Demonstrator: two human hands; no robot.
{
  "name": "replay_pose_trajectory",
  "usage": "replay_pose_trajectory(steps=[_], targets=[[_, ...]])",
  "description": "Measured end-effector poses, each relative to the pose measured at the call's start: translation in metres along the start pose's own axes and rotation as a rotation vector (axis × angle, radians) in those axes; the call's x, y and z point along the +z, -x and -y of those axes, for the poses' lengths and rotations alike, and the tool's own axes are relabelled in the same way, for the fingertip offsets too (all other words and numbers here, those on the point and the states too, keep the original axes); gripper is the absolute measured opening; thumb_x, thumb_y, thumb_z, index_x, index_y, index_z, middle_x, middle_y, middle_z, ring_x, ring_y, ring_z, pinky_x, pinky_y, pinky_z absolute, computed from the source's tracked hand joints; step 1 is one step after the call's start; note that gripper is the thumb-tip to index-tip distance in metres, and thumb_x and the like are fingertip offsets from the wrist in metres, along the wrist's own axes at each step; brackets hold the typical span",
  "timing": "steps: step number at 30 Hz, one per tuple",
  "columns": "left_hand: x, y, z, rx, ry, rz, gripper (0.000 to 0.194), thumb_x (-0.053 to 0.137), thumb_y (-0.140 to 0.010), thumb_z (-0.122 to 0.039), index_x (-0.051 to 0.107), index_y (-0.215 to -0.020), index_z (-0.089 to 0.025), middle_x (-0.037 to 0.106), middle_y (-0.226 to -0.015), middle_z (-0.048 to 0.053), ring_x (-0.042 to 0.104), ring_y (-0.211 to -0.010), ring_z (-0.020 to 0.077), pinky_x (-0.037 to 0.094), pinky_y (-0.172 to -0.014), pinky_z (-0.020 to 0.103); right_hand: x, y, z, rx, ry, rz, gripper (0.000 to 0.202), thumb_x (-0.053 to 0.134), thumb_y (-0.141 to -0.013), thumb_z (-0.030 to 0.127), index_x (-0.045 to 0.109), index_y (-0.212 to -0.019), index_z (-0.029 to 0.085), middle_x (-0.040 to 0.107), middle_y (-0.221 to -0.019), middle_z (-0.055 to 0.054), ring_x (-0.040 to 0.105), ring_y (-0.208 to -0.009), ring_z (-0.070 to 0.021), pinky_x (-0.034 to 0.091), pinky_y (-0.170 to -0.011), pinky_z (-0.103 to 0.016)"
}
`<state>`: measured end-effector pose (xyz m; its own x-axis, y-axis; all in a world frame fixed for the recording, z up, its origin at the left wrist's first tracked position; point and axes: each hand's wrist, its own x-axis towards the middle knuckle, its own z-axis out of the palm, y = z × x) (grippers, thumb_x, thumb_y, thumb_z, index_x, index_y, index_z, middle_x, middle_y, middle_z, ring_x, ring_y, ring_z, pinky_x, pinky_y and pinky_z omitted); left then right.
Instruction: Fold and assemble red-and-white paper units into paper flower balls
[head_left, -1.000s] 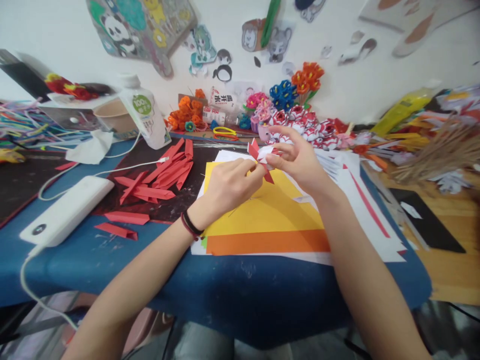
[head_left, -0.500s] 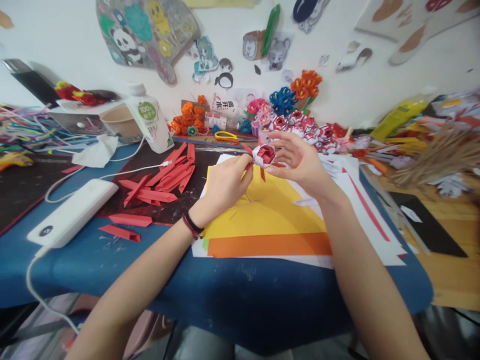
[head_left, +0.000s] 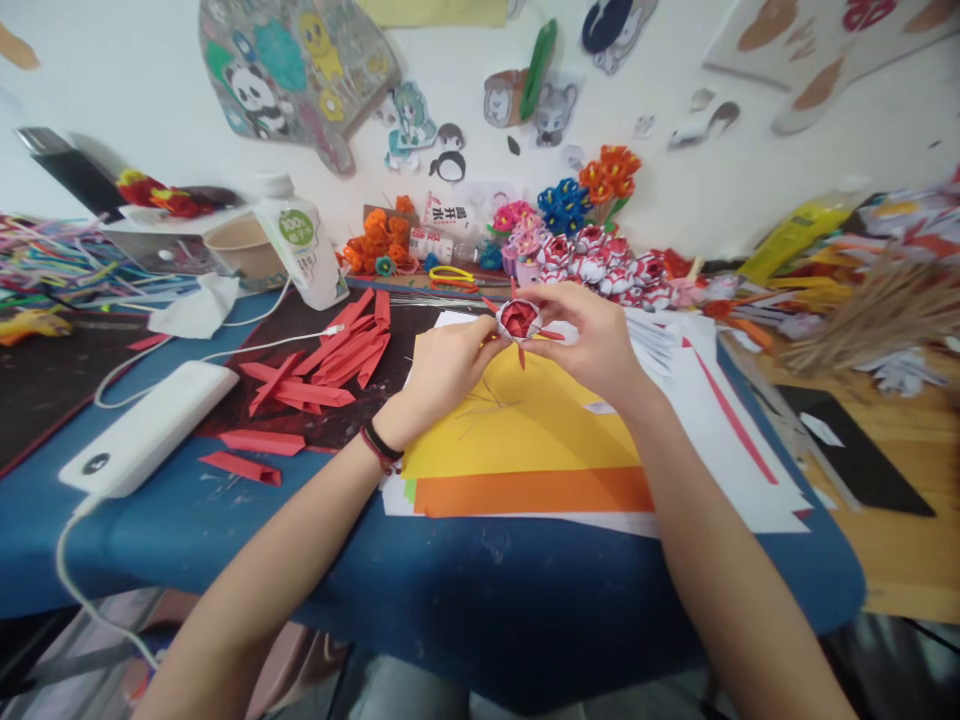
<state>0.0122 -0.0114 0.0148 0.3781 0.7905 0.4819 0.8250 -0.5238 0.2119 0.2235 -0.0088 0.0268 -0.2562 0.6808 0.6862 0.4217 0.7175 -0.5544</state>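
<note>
A small red and white folded paper flower point(head_left: 519, 318) is held above a stack of yellow and orange paper sheets point(head_left: 525, 440). My left hand point(head_left: 439, 370) pinches its left side with the fingertips. My right hand point(head_left: 592, 335) grips its right side, fingers curled around it. A dark band sits on my left wrist. Both forearms reach in from the bottom edge over the blue table point(head_left: 225, 540).
Several folded red paper strips point(head_left: 330, 355) lie left of the sheets. A white power bank point(head_left: 146, 425) with cable sits at the left. A white bottle point(head_left: 300, 240), finished paper flowers point(head_left: 600, 260) and yellow scissors point(head_left: 450, 275) line the back. White sheets point(head_left: 720, 410) spread right.
The flower has been turned so its red centre faces up and its petals are drawn closer together. Both hands shifted slightly towards the back of the table.
</note>
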Motion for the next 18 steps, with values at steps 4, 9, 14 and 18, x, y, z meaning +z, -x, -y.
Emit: replay_pose_trajectory(steps=[4,9,14,18], targets=[[0.0019,0.0018,-0.0015,0.031,-0.121,-0.021,0.029,0.052,-0.105,-0.044,0.068,-0.101,-0.021,0.079,-0.088,0.006,0.073,-0.077,0.0205,0.034,-0.060,0.027,0.0000,0.0004,-0.0012,0.025,-0.050,0.010,0.045,0.086,-0.076,0.030,0.073,-0.119,0.027,0.076,-0.115,-0.005,0.072,-0.092,-0.0226,0.061,-0.087,-0.039],[0.0013,0.0034,-0.0044,0.092,-0.217,-0.091,0.034,0.046,-0.107,-0.044,0.068,-0.098,-0.019,0.077,-0.081,0.006,0.072,-0.073,0.0187,0.031,-0.058,0.028,0.0009,0.0011,0.0002,0.072,-0.139,0.032,0.045,0.082,-0.080,0.030,0.069,-0.123,0.027,0.074,-0.121,-0.005,0.071,-0.102,-0.0234,0.060,-0.094,-0.040],[0.0013,0.0034,-0.0042,0.126,-0.224,-0.115,0.027,0.050,-0.106,-0.037,0.068,-0.100,-0.019,0.077,-0.081,0.007,0.071,-0.073,0.0187,0.032,-0.059,0.028,0.0014,0.0007,0.0009,0.026,-0.068,0.009,0.038,0.078,-0.083,0.027,0.069,-0.120,0.028,0.072,-0.119,-0.005,0.070,-0.104,-0.0237,0.059,-0.091,-0.039],[0.0023,0.0034,-0.0031,0.064,-0.186,-0.102,0.027,0.048,-0.106,-0.037,0.069,-0.104,-0.021,0.078,-0.084,0.007,0.071,-0.073,0.0190,0.031,-0.058,0.028,-0.0005,-0.0001,0.0002,-0.011,-0.018,0.029,0.045,0.076,-0.081,0.024,0.067,-0.124,0.029,0.068,-0.124,-0.006,0.069,-0.099,-0.0227,0.059,-0.088,-0.039]])
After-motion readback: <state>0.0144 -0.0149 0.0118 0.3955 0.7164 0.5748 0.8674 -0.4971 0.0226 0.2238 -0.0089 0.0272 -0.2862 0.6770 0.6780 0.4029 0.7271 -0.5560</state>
